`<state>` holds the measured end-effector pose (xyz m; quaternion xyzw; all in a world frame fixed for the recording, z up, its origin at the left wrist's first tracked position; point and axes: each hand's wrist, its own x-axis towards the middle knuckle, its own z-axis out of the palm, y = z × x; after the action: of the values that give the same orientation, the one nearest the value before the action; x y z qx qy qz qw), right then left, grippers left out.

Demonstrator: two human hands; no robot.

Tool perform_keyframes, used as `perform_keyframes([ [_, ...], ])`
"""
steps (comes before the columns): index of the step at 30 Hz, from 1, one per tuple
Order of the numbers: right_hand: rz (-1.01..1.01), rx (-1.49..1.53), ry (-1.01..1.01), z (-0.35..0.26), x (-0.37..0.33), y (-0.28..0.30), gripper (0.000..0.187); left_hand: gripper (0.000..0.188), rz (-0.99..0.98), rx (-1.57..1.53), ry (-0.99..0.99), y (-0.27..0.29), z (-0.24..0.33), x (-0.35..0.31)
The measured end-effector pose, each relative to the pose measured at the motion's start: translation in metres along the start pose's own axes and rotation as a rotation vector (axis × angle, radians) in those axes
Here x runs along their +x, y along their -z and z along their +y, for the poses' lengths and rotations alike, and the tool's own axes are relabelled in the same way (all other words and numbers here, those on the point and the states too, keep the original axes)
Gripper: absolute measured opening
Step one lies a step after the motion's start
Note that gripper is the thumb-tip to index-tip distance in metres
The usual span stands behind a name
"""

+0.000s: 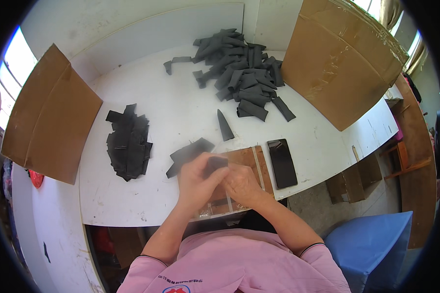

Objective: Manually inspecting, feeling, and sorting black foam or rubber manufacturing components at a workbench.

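Close together above a brown taped board (259,168), my left hand (196,177) and my right hand (241,183) are closed on a small dark grey strip (215,165). The strip's upper end shows between my fingers; the rest is hidden by them. Just beyond my left hand lie loose dark grey pieces (193,150). A pointed dark piece (224,126) rests farther out on the white table (166,107). At the far side is a heap of dark grey strips (244,73), and to the left a flatter pile of them (128,144).
A large cardboard box (342,58) stands at the back right, another cardboard box (49,117) at the left. A black phone (282,163) lies right of the board. Below the table's right edge are a blue bag-like object (369,244) and an open carton (352,183).
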<state>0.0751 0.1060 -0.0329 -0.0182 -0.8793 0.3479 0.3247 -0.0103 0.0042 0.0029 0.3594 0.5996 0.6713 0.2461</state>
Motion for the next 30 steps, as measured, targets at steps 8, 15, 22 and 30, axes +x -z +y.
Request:
perform_keyframes([
  [8,-0.127,-0.036,-0.049,-0.01,0.013,0.016,0.016,0.024,0.089,-0.33,-0.033,-0.002,0.013,-0.006],
  [15,-0.073,-0.016,-0.035,0.006,0.003,0.002,0.02,0.023,0.065,-0.519,-0.009,0.0,0.005,-0.003],
  [22,-0.081,0.009,-0.036,-0.012,0.013,0.024,0.015,0.016,-0.137,-0.264,-0.184,0.008,0.021,0.01],
  [30,-0.025,0.014,-0.008,0.0,-0.002,-0.003,0.014,0.014,-0.005,0.063,0.002,0.001,0.015,0.0],
])
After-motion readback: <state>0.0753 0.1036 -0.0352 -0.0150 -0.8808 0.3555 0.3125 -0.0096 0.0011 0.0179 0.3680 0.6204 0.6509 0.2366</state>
